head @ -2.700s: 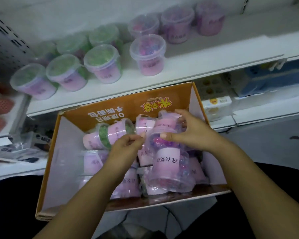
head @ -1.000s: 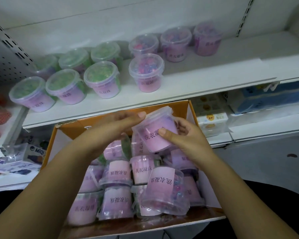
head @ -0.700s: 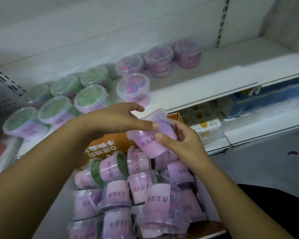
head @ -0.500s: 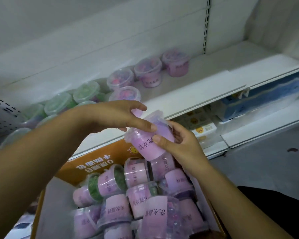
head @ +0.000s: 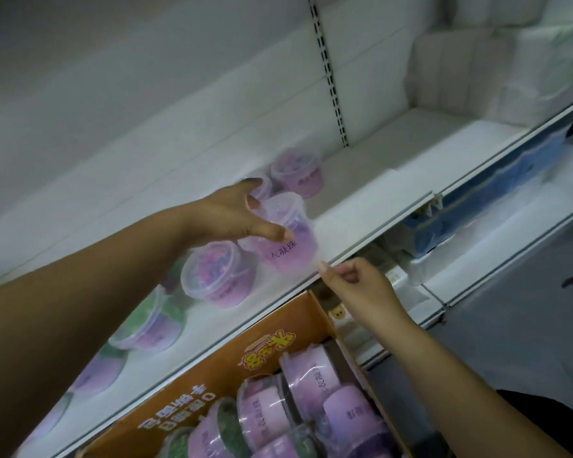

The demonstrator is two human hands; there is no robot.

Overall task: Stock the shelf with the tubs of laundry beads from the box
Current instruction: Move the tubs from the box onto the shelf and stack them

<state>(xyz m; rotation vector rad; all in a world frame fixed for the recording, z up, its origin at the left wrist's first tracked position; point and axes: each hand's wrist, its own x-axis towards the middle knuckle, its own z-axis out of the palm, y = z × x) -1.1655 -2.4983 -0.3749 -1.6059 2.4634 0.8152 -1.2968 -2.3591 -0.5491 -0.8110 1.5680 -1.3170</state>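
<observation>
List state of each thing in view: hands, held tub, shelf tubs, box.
Left hand: gripping a tub from above.
Held tub: lidded, tilted, over the shelf front.
Right hand: empty, fingers curled, just below the tub.
Shelf tubs: upright, lidded.
Box: open, tubs inside lying on their sides.

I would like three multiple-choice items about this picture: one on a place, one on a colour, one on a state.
1. Where is the held tub?
A. in the box
B. over the shelf's front edge
C. on the floor

2. What colour is the box?
A. orange
B. blue
C. black

3. What is the right hand doing?
A. gripping a tub
B. holding the box
C. holding nothing

Answers:
1 B, the left hand has it above the shelf edge.
2 A, its wall is orange.
3 C, its fingers are apart from the tub.
</observation>
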